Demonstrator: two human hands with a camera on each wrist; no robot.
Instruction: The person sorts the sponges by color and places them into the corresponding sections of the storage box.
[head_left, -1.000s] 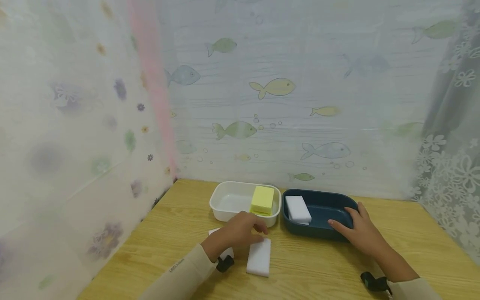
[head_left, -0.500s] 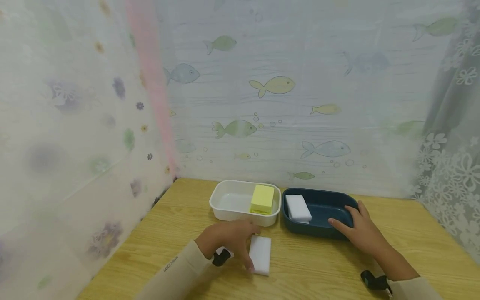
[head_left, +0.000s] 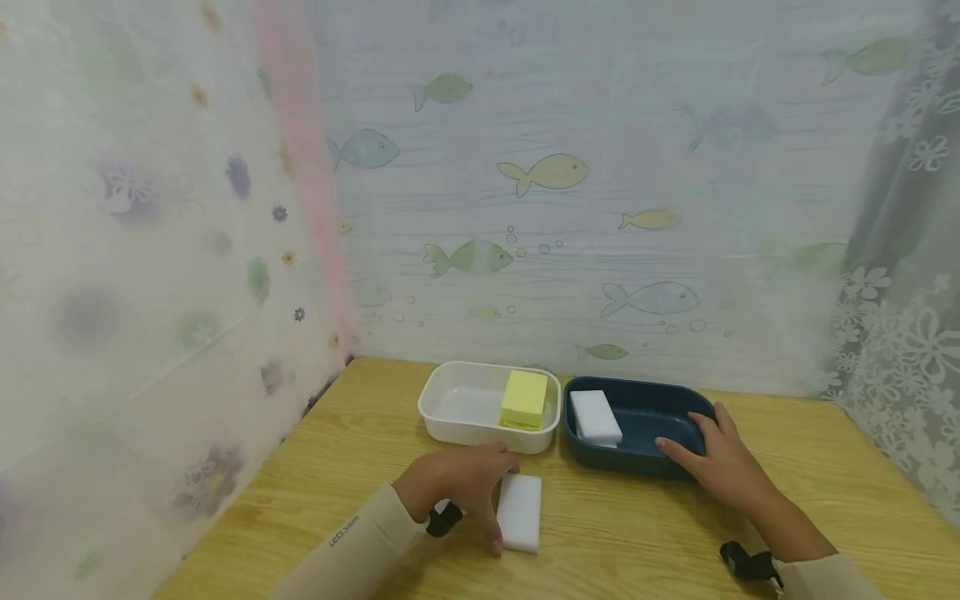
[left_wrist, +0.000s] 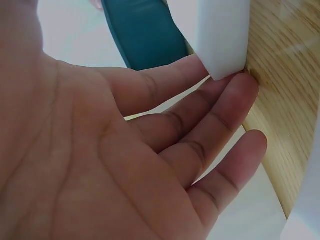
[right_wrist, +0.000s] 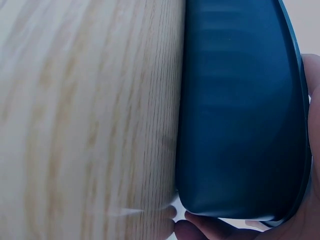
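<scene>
A white sponge block (head_left: 519,513) lies flat on the table in front of the two basins. My left hand (head_left: 467,485) spans its left side, with the thumb by the near corner and the other fingers at the far end. In the left wrist view, slightly bent fingertips (left_wrist: 242,92) reach the end of the white block (left_wrist: 220,35). A second white block (head_left: 441,505) is mostly hidden under that wrist. My right hand (head_left: 723,467) holds the right end of the dark blue basin (head_left: 630,462), thumb over the near rim. In the right wrist view its fingers lie against the basin wall (right_wrist: 245,115).
Left of the blue basin stands a white basin (head_left: 457,429) with yellow sponges (head_left: 525,398) stacked at its right end. White sponges (head_left: 596,415) lie in the left end of the blue basin. Behind the wooden table (head_left: 630,542) hangs a fish-patterned curtain (head_left: 562,250).
My left hand has come down and left from above the far end of the white sponge to its left side, thumb now by the near corner. The right hand has stayed on the blue basin.
</scene>
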